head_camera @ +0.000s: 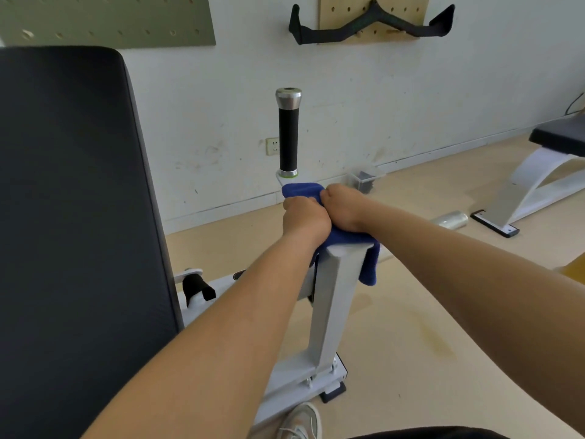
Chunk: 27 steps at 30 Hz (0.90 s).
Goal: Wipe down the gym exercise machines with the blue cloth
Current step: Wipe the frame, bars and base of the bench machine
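beside the black back pad [72, 217], the left hand [304, 218] and right hand [345, 210] close side by side on the blue cloth [300, 191], which wraps the white machine arm [335, 296] below its upright grip [288, 137], probably to rub several faces at once. the cloth bunches ahead of the knuckles, and its tail hangs off the arm's right side.

Bright, diffuse, even light; faint soft shadows on the floor [427, 280]. Wide-angle distortion bows the foot of the wall [395, 115] and stretches the frame edges. Centre, at the blue cloth [300, 191], sharpest; periphery slightly soft
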Each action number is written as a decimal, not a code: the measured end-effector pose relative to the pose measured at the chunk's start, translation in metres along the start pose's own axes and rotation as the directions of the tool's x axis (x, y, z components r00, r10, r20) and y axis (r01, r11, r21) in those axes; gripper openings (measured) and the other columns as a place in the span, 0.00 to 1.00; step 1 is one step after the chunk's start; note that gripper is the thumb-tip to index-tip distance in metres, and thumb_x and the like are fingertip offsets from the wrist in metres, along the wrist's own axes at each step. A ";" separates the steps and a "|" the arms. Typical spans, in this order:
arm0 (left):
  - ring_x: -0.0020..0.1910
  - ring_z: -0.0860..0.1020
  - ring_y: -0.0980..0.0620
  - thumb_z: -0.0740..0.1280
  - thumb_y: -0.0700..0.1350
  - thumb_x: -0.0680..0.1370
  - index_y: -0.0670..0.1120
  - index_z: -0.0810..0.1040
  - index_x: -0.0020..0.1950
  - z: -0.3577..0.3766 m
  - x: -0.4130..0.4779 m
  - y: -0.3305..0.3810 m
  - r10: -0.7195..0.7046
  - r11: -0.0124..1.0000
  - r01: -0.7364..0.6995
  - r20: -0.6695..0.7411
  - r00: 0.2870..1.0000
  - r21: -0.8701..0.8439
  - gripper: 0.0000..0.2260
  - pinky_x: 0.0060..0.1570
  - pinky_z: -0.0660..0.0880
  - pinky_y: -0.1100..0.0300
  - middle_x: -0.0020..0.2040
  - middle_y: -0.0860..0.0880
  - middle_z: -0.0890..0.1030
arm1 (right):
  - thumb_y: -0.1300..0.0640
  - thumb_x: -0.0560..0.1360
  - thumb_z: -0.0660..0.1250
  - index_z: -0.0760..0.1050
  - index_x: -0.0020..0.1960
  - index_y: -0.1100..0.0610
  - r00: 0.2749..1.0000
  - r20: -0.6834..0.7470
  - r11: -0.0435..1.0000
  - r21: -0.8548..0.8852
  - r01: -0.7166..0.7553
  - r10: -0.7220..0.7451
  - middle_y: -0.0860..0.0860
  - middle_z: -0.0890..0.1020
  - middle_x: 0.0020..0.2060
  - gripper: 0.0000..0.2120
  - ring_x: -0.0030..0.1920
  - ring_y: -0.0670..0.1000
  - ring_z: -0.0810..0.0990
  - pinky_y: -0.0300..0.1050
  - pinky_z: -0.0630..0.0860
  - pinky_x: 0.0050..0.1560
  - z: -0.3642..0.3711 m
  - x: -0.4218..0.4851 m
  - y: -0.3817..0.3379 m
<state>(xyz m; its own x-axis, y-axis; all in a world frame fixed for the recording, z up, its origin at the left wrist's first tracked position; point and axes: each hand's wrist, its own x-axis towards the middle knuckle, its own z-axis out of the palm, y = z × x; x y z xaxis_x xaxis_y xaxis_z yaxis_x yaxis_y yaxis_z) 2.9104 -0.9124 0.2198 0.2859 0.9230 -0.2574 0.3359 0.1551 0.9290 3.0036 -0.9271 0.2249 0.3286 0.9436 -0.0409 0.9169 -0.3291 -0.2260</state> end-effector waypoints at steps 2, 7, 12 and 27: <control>0.37 0.69 0.51 0.53 0.46 0.85 0.40 0.67 0.70 -0.005 0.020 0.007 0.009 0.999 -0.009 -0.001 1.000 0.047 0.17 0.34 0.64 0.60 0.55 0.46 0.75 | 0.60 0.84 0.50 0.74 0.61 0.67 1.000 0.004 1.000 0.028 -0.004 0.004 0.63 0.77 0.59 0.17 0.60 0.62 0.76 0.51 0.71 0.60 0.001 0.027 -0.004; 0.33 0.68 0.53 0.53 0.43 0.84 0.48 0.71 0.69 -0.009 0.059 0.018 0.060 0.997 -0.058 -0.041 0.997 0.045 0.15 0.28 0.62 0.61 0.40 0.50 0.72 | 0.59 0.84 0.50 0.74 0.60 0.67 1.000 0.016 0.999 0.048 0.008 -0.009 0.62 0.77 0.58 0.17 0.59 0.61 0.77 0.49 0.71 0.60 0.000 0.076 -0.008; 0.34 0.69 0.54 0.54 0.43 0.84 0.50 0.71 0.69 -0.010 0.058 0.018 0.071 0.997 -0.071 -0.063 0.995 -0.006 0.15 0.28 0.61 0.61 0.42 0.49 0.73 | 0.60 0.85 0.50 0.71 0.64 0.67 1.000 0.000 0.993 0.116 -0.001 0.001 0.63 0.76 0.62 0.17 0.62 0.61 0.75 0.49 0.70 0.62 0.000 0.071 -0.010; 0.38 0.72 0.52 0.51 0.51 0.84 0.44 0.72 0.56 0.013 -0.077 -0.030 0.007 1.000 -0.006 0.017 1.000 -0.019 0.14 0.45 0.66 0.55 0.41 0.50 0.74 | 0.53 0.84 0.49 0.69 0.50 0.60 0.998 -0.037 0.935 0.352 -0.035 0.051 0.58 0.77 0.50 0.15 0.52 0.59 0.76 0.50 0.70 0.54 0.013 -0.080 0.019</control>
<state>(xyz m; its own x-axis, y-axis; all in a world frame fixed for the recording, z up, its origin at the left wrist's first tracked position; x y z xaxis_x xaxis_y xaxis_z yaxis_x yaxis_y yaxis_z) 2.8902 -0.9929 0.2079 0.3034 0.9179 -0.2556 0.3166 0.1559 0.9357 2.9914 -1.0081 0.2111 0.3834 0.9234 -0.0164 0.7660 -0.3279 -0.5530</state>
